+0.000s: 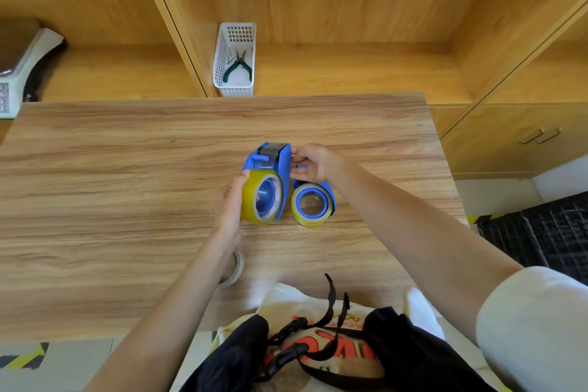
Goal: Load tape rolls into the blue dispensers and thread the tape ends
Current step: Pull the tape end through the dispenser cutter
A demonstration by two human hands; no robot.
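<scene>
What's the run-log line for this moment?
left hand: on yellow tape roll | right hand: steadying blue dispenser | second dispenser: loaded, on table

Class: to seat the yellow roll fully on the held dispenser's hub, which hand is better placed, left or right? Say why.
Left. The left hand already cups the yellow roll against the held dispenser, while the right hand steadies that dispenser's front edge, probably best kept there.

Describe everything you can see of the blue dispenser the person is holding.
The blue dispenser looks like glossy plastic, with a grey metal plate at its far end and a blue hub. A yellowish tape roll sits on that hub. It stands on edge on the wooden table. The left hand cups the roll; the right hand pinches its side wall.
</scene>
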